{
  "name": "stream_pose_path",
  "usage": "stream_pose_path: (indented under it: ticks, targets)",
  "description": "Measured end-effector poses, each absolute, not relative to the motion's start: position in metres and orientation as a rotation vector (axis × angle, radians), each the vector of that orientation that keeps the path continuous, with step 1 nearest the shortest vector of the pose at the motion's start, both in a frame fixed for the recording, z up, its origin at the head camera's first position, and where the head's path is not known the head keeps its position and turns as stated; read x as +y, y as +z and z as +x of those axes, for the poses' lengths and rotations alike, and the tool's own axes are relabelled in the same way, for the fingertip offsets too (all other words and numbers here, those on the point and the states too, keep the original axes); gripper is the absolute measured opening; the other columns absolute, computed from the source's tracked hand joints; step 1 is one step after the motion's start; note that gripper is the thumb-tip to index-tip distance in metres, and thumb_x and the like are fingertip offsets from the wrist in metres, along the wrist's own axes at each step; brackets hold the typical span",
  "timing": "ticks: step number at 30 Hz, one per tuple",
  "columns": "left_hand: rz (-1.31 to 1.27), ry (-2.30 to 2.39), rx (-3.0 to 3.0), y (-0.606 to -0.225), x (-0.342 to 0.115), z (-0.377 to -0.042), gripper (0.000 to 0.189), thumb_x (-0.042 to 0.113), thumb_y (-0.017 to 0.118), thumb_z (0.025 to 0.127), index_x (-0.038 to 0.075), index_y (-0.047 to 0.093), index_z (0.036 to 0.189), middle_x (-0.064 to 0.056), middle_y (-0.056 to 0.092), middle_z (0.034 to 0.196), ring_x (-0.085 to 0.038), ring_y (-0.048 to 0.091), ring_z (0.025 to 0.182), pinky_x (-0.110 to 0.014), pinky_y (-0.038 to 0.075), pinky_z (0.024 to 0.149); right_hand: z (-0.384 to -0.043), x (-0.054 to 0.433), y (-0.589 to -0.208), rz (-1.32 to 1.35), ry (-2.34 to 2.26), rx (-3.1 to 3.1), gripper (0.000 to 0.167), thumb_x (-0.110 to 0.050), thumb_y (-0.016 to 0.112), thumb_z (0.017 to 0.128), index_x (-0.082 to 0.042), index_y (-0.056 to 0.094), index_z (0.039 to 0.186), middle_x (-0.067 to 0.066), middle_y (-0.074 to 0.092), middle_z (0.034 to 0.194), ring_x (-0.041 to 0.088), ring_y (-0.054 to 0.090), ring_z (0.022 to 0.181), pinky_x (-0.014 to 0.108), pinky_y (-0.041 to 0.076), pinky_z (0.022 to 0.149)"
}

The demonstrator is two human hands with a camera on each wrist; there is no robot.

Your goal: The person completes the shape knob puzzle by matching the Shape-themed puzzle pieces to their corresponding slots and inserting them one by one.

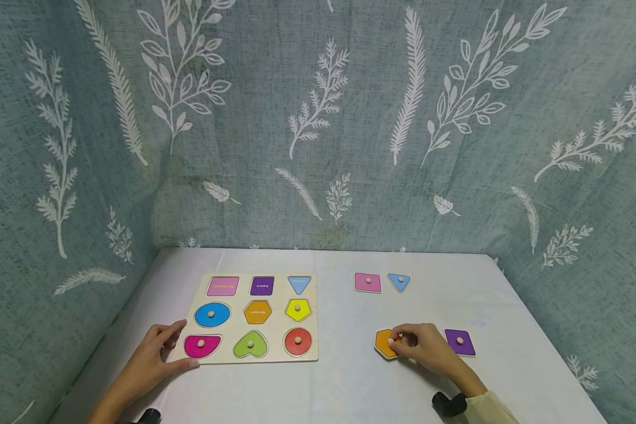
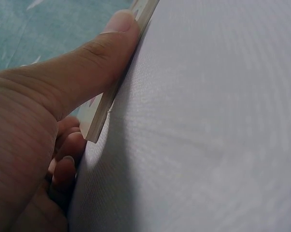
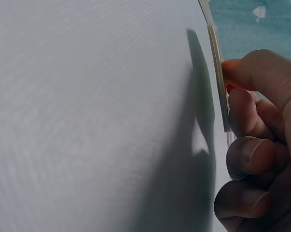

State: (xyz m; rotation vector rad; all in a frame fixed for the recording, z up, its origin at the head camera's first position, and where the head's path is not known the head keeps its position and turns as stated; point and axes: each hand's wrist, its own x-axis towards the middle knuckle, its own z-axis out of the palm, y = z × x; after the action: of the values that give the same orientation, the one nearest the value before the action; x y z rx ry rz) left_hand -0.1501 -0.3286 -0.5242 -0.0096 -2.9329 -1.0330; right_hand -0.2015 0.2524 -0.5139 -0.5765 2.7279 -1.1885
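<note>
A cream puzzle board (image 1: 277,334) lies on the left of the white table. My left hand (image 1: 151,359) holds its near left corner, thumb (image 2: 111,43) along the front edge and fingers at the left side. Over on the right, my right hand (image 1: 426,347) pinches the small knob of an orange hexagon puzzle piece (image 1: 383,341). In the right wrist view this piece (image 3: 218,77) shows edge-on, its shadow falling apart from it on the cloth. A purple square piece (image 1: 460,343) lies just right of that hand. The board's orange hexagon recess (image 1: 257,312) shows printed letters and no knob.
Behind the hands lie a pink rectangle piece (image 1: 367,282) and a blue triangle piece (image 1: 399,282). Knobbed pieces sit in the board, among them a red circle (image 1: 298,341) and a blue oval (image 1: 212,314). A leaf-patterned green cloth (image 1: 318,118) stands around the table.
</note>
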Motion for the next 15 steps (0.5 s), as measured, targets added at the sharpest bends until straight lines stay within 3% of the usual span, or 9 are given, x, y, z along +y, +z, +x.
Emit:
stream_pose_path:
  ticks: [15]
  targets:
    - [0.018,-1.039,-2.944,-0.5263,-0.3301,-0.1516,0.103,0.049,0.091,0.074,-0.005,0.045,0.150,-0.016,0.047,0.116,-0.028,0.048,0.102,-0.032,0.048,0.078,-0.2080,0.2437,-0.5080,-0.702,-1.266,2.738,0.010,-0.023,0.079,0.092,-0.016,0.074,0.097,-0.009,0.060,0.075,0.003,0.051,0.066,0.020,0.042,0.056]
